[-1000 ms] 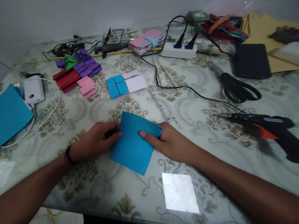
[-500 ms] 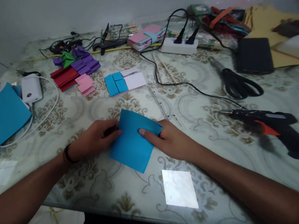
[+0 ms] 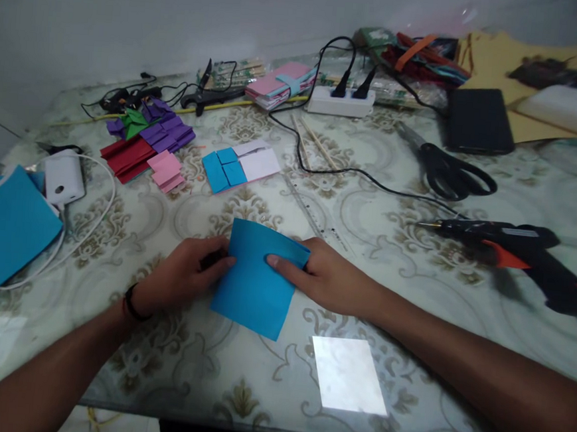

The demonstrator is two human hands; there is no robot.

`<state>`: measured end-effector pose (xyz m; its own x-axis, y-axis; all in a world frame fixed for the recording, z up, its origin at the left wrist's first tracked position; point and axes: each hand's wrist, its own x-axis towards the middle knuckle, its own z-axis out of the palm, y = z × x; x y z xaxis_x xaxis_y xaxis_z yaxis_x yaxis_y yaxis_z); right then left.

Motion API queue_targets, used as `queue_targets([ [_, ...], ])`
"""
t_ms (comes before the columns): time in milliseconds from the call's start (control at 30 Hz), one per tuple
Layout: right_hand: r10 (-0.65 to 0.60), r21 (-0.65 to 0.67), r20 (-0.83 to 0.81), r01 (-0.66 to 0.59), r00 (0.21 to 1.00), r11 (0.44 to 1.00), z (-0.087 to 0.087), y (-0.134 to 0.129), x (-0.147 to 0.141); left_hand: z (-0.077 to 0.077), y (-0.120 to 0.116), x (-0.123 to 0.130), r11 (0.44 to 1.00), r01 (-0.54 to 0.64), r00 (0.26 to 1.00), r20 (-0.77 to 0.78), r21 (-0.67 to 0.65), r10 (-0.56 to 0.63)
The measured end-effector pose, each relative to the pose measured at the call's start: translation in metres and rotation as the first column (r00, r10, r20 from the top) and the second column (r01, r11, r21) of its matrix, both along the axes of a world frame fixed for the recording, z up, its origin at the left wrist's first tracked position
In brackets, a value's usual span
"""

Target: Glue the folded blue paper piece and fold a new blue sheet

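Observation:
Between my hands a blue sheet of paper (image 3: 255, 296) is held up over the table, its top right corner bent or doubled. My left hand (image 3: 189, 268) pinches its left edge, thumb in front and fingers behind. From the right, my right hand (image 3: 321, 275) grips the sheet with the thumb lying flat across its face; the other fingers are hidden behind it. Beyond the paper lie a card with blue and white folded pieces (image 3: 240, 165) and a clear ruler (image 3: 309, 207). A larger blue sheet (image 3: 9, 241) rests at the far left.
A glue gun (image 3: 511, 243) and black scissors (image 3: 447, 165) lie at the right. Folded red paper (image 3: 130, 157), purple paper (image 3: 168, 130) and pink paper (image 3: 166, 170) sit at the back left. Behind are a power strip (image 3: 341, 102) and its black cable. A white device (image 3: 65, 177) trails a cord.
The whole view has shifted slightly, with the table things appearing a little lower. Both hands keep the same hold on the blue paper.

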<state>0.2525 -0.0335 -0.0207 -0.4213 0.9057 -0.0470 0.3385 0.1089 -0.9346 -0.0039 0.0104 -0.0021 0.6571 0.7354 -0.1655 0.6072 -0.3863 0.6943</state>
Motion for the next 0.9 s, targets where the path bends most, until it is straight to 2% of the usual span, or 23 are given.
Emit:
queue_targets([
  [900, 0.001, 0.002, -0.001, -0.001, 1.0, 1.0, -0.0009, -0.0002, -0.0004, -0.0008, -0.0009, -0.0002, 1.0, -0.008, 1.0, 0.001, 0.005, 0.008],
])
